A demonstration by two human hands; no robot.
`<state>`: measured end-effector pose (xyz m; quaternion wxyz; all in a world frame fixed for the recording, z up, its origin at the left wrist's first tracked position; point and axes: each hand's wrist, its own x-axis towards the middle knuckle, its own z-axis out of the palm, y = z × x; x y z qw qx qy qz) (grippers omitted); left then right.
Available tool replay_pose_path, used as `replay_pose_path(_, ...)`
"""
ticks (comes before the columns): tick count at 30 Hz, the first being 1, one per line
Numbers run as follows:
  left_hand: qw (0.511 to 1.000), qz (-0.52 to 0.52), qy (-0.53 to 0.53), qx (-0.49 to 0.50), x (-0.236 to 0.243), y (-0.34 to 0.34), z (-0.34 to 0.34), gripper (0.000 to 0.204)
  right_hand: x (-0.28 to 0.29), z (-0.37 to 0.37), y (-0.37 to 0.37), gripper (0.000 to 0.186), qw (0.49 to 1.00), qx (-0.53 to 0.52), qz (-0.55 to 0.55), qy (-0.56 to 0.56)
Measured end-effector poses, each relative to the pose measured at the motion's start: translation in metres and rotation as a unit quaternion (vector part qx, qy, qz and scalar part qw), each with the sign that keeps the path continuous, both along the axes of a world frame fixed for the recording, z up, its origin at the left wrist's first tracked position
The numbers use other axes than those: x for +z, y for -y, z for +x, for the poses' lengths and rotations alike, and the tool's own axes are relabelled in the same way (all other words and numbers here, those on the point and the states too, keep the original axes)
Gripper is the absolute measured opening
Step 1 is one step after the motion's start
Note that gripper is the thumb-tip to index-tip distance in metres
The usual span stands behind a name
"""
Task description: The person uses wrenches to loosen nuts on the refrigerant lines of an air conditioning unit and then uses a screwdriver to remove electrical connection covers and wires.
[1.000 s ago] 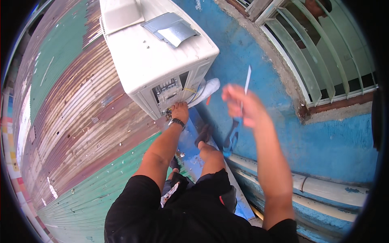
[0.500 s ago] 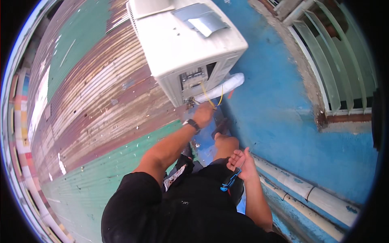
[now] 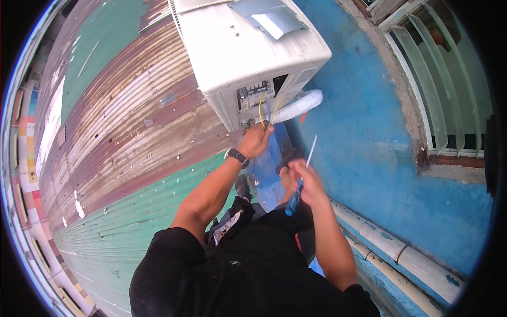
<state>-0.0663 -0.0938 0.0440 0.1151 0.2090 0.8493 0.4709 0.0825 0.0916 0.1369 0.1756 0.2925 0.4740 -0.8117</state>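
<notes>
My left hand [image 3: 253,138], a watch on its wrist, is closed on thin yellow wires [image 3: 262,110] below the open side panel of the white outdoor air-conditioner unit [image 3: 237,53]. A terminal block [image 3: 253,89] shows in that opening. A white wrapped pipe bundle [image 3: 303,104] runs from the unit's lower side behind the wires. My right hand [image 3: 308,182], lower and to the right, holds a blue-handled screwdriver [image 3: 293,202] with its long shaft pointing up.
Blue wall [image 3: 375,201] on the right, with a louvred window [image 3: 438,90] and someone's partly visible head behind it. White pipes [image 3: 380,238] run along the wall's foot. Rusty, green-painted corrugated roofing [image 3: 121,121] lies left. Bent metal cover [image 3: 266,16] rests on the unit.
The unit has shifted rightward in view. My left hand has come up onto the yellow wires. My right hand dropped with the screwdriver, then rose a little over the last half second.
</notes>
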Motion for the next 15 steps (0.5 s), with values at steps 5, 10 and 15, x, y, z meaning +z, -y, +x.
replay_pose_path(5, 0.996, 0.073, 0.048, 0.005, 0.016, -0.002, 0.0, 0.035, -0.025, -0.087, 0.032, 0.026, 0.98, -0.043, 0.106, -0.163)
replay_pose_path(10, 0.999, 0.008, 0.034, -0.01, 0.023, 0.018, -0.004, 0.031, -0.022, -0.131, 0.059, 0.025, 0.969, -0.015, 0.151, -0.194)
replay_pose_path(15, 0.991, -0.047, 0.086, -0.096, 0.017, 0.034, 0.005, 0.029, -0.019, -0.133, 0.065, 0.02, 0.971, 0.048, 0.182, -0.146)
